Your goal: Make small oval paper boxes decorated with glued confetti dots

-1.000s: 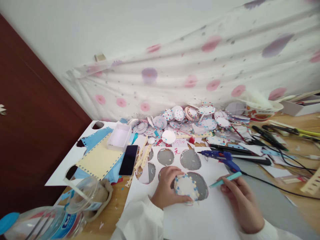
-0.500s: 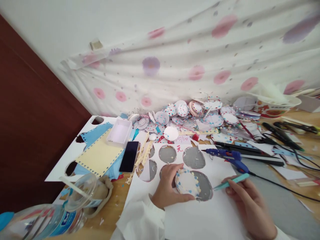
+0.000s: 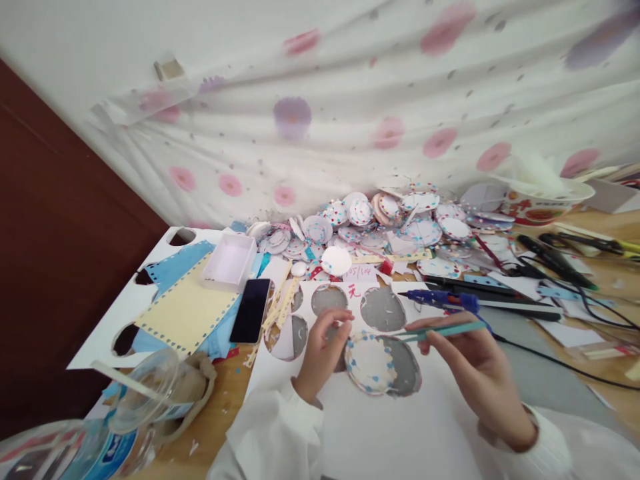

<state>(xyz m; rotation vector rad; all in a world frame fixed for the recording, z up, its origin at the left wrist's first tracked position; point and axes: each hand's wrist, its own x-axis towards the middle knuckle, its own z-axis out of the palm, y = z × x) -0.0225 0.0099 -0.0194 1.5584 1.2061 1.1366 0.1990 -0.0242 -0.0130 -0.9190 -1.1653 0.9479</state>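
1. Far left, a clear plastic cup point(image 3: 145, 383) with a straw stands near paper scraps; a sleeve catching the straw could tip it, and any liquid inside would ruin the yellow punched sheet point(image 3: 187, 307) beside it.
2. The smartphone point(image 3: 251, 311) lies next to loose punched strips point(image 3: 284, 303); a sweep of the left arm could drag the strips across the work.
3. The left hand point(image 3: 319, 357) is curled just beside the dotted paper disc, not around it. Whether its fingertips pinch something small, I cannot tell. With no hand steadying the disc, a light nudge might make it slide.
4. The dotted paper disc point(image 3: 370, 363) rests on the white cut-out sheet point(image 3: 385, 437), overlapping the left part of a round hole. Its rim could catch on the ragged cut edge if pushed right.
5. The teal tweezers point(image 3: 463, 328) are held by the right hand point(image 3: 470, 367), points leftward above the hole. A slip could scratch the disc or dislodge dots.
6. The blue glue gun point(image 3: 445, 298) lies just beyond those fingers; if hot, its nozzle could burn them, and a snagged cord point(image 3: 555, 362) could pull it.
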